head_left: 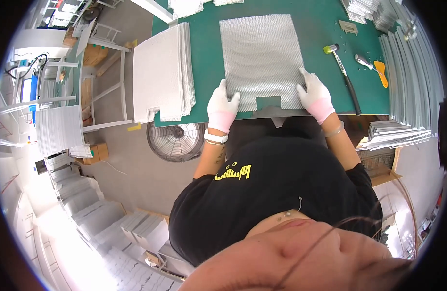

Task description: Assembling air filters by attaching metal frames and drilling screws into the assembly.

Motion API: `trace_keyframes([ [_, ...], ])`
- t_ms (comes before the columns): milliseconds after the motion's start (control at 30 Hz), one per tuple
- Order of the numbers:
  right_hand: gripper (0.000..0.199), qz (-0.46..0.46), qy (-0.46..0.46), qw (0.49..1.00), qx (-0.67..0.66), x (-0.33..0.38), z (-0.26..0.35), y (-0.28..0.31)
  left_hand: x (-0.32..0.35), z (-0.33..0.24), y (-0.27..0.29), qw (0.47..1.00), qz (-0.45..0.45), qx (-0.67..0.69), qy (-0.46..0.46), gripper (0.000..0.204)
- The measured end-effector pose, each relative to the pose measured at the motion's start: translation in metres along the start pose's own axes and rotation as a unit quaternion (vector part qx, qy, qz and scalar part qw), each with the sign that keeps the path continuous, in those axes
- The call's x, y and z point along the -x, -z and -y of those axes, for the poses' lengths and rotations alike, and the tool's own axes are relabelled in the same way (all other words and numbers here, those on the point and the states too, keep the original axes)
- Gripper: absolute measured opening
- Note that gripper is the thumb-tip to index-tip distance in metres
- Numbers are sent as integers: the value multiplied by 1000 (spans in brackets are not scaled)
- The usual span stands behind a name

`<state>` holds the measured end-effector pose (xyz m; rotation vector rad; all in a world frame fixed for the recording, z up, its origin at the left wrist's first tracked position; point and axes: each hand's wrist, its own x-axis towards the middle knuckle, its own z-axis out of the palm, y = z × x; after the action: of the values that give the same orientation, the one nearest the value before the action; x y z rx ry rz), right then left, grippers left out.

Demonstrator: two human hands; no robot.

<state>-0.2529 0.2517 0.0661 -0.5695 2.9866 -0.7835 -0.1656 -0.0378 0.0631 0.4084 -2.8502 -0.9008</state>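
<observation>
Two gloved hands are laid flat on the near corners of a grey mesh sheet [260, 58], which is spread on the green counter [206, 58] directly in front of the person. The left hand [222, 107] is pressed, fingers spread wide, on the sheet's near left corner; the right hand [314, 96] is pressed likewise on the near right corner. Nothing is gripped by either hand. A rectangular notch is seen in the sheet's near edge, between the hands. A stack of white notched panels [161, 73] is set just to the left, overhanging the counter's edge. A mallet with a green-and-white head [343, 68] is placed to the right, well apart from the sheet, with an orange-handled tool [380, 72] beyond it. A brown cardboard box [98, 152] is seen on the floor at the left.
</observation>
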Motion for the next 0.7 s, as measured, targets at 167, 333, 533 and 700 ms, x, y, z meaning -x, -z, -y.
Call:
trace_keyframes([
  [167, 51, 56, -27, 998, 20, -4, 5, 9, -1, -5, 5, 999, 27, 8, 25, 65],
  [333, 48, 127, -53, 988, 63, -17, 18, 38, -6, -13, 14, 995, 52, -64, 56, 71],
  [533, 40, -145, 162, 965, 149, -112, -47, 102, -23, 27, 13, 956, 41, -207, -205, 69],
  [700, 53, -239, -25, 892, 382, -232, -90, 199, -49, -13, 26, 952, 109, -223, -178, 59],
])
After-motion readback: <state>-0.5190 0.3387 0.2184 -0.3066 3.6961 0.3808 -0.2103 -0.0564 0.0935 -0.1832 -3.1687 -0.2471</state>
